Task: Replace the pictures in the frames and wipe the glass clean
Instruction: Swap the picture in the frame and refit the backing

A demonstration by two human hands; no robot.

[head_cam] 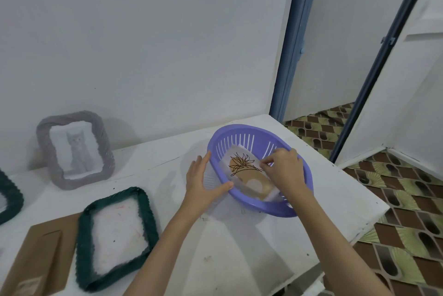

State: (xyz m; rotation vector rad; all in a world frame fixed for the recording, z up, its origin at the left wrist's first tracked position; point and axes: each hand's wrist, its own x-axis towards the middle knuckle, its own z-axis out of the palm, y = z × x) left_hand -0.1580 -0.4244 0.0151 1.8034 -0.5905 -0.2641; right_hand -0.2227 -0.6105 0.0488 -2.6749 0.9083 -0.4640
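A purple slotted basket (297, 209) sits on the white table (239, 252) and holds a picture with a black line drawing on tan shapes (242, 166). My right hand (285, 171) is inside the basket, its fingertips pinching the picture's right edge. My left hand (203, 180) presses flat against the basket's left rim. A dark green frame (148, 219) lies flat at the front left, showing a pale sheet. A grey frame (74, 149) with a cat picture leans upright against the wall.
A brown cardboard backing (38, 257) lies at the front left, partly under the green frame. Another dark green frame (10, 197) is cut off at the left edge. The table's right edge drops to a patterned floor (395, 211); a blue door frame (292, 55) stands behind.
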